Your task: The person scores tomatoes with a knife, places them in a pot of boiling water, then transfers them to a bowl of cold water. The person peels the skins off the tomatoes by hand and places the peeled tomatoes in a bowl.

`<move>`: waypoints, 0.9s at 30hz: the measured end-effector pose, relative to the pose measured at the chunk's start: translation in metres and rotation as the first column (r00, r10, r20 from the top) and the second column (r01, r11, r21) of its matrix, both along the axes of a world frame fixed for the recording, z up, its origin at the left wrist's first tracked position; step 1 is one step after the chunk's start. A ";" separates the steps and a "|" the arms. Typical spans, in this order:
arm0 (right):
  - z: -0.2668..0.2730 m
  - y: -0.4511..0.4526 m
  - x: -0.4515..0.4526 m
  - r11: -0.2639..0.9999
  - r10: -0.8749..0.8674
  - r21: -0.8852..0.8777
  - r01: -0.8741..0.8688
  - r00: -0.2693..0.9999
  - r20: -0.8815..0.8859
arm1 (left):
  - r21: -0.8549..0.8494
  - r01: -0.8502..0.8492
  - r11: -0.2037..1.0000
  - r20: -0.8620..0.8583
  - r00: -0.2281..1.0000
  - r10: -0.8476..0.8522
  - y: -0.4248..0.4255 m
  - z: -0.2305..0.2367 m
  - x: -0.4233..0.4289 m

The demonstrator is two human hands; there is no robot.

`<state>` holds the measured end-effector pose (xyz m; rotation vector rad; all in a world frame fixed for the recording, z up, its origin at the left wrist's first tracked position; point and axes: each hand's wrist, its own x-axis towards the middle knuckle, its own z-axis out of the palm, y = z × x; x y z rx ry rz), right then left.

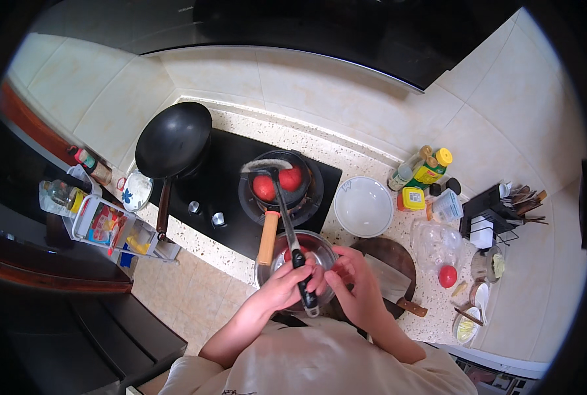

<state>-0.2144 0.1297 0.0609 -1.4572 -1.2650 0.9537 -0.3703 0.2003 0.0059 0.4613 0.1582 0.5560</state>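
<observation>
My left hand [287, 287] grips the black handle of a metal turner [286, 219]. Its blade lies over a small dark pan [301, 195] with a wooden handle, on the right burner. Two red tomatoes [264, 188] sit in that pan, beneath or beside the blade. My right hand [356, 284] hovers beside the left, fingers curled but apart, with nothing visible in it. Below both hands stands a bowl [264, 274] with something red inside, partly hidden by the turner and my fingers. To its right, a cleaver [386, 277] rests on a round, dark cutting board [406, 256].
A black wok [175, 140] sits on the cooktop's left side. Right of the cooktop is a white bowl [363, 206]. Seasoning bottles [428, 173], a plastic bag [439, 244], another tomato [447, 276] and a utensil rack [486, 212] line the right counter. A cart [101, 222] stands left.
</observation>
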 end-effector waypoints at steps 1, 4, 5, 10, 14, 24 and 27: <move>-0.003 -0.005 -0.001 1.000 -0.005 0.005 0.005 1.000 0.019 | 0.088 -0.020 0.996 -0.031 0.999 0.022 0.003 0.000 0.007; -0.007 -0.016 -0.003 0.992 0.025 -0.126 -0.029 0.999 -0.034 | 0.294 -0.049 0.954 -0.256 0.958 0.128 0.006 -0.001 0.022; -0.008 -0.018 -0.002 0.995 0.059 -0.077 -0.060 0.998 -0.019 | 0.391 -0.044 0.919 -0.339 0.922 0.189 0.005 -0.001 0.025; -0.015 -0.011 -0.008 0.995 0.094 0.028 -0.100 0.985 0.146 | 0.597 0.073 0.799 -0.514 0.800 0.311 -0.001 -0.005 0.038; -0.028 -0.004 -0.017 0.998 0.015 0.065 -0.020 0.997 0.078 | 0.534 0.105 0.839 -0.569 0.779 0.264 -0.001 -0.009 0.044; -0.072 0.007 -0.020 0.997 0.057 -0.043 -0.057 0.998 0.016 | 0.618 0.210 0.758 -0.676 0.634 0.376 -0.052 0.000 -0.073; -0.074 0.013 -0.023 0.997 0.039 -0.075 -0.036 0.998 0.040 | 0.722 0.119 0.682 -0.597 0.606 0.526 -0.087 -0.017 -0.132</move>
